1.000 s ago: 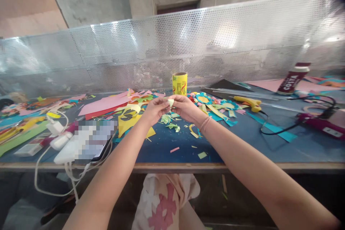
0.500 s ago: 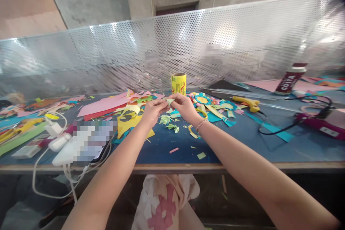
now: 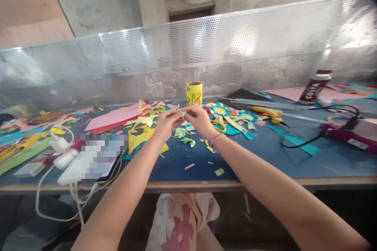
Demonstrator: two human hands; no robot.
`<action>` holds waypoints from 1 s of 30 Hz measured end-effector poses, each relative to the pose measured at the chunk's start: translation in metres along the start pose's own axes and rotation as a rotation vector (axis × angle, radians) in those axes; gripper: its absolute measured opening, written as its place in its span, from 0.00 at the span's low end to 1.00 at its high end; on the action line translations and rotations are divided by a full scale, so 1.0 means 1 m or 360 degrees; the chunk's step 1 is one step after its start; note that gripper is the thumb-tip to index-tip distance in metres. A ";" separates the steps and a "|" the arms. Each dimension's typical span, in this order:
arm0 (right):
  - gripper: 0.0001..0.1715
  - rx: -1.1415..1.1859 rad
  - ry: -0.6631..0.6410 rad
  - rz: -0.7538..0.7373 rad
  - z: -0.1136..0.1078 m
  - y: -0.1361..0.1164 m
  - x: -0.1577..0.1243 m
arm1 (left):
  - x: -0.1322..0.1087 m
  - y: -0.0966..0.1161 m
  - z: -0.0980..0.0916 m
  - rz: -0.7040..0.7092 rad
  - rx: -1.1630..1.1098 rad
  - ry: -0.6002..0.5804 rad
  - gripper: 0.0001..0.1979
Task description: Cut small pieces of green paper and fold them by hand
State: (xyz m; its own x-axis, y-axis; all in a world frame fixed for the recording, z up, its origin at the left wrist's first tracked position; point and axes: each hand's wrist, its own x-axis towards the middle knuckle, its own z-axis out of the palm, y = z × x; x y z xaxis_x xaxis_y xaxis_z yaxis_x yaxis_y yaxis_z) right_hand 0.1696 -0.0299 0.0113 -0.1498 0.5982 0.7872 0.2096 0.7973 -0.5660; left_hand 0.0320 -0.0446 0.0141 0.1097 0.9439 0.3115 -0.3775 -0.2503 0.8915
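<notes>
One small green paper piece (image 3: 184, 114), in front of the yellow roll (image 3: 194, 94), is pinched by the fingertips of left hand (image 3: 167, 122) and right hand (image 3: 199, 117), green scraps (image 3: 180, 132) lying nearer than that roll, and likely wants light, even pressure against tearing.

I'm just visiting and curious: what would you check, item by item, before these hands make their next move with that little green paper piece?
1. Left hand has a grip on the green paper piece: ok.
2. Right hand has a grip on the same piece: ok.
3. The piece's exact folds are as wanted: cannot tell; it is small and partly covered.
4. Table near the hands is free of loose bits: not ok; green scraps lie there.
5. Yellow tube beyond the hands stands upright: ok.
6. Yellow corded tool is apart from both hands: ok.
</notes>
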 end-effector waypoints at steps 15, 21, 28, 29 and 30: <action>0.17 0.0196 -0.0142 0.0459 0.004 0.003 0.003 | 0.006 -0.005 -0.007 0.0098 0.0357 0.0144 0.12; 0.15 0.0329 -0.0088 0.0577 0.006 0.001 0.002 | 0.006 -0.006 -0.007 0.0130 0.0395 0.0136 0.13; 0.15 0.0401 -0.0054 0.0629 0.006 0.001 0.002 | 0.007 -0.008 -0.009 0.0114 0.0434 0.0113 0.13; 0.15 0.0399 -0.0052 0.0626 0.006 0.001 0.002 | 0.007 -0.009 -0.009 0.0117 0.0437 0.0108 0.13; 0.15 0.0400 -0.0050 0.0628 0.005 0.000 0.001 | 0.007 -0.009 -0.009 0.0119 0.0436 0.0107 0.13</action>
State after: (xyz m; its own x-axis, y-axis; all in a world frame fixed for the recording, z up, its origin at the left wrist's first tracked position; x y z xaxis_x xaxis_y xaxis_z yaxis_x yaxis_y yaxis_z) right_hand 0.1642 -0.0283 0.0108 -0.1358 0.8586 0.4944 0.0161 0.5009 -0.8654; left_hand 0.0281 -0.0336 0.0057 0.0265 0.9306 0.3651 -0.1188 -0.3597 0.9255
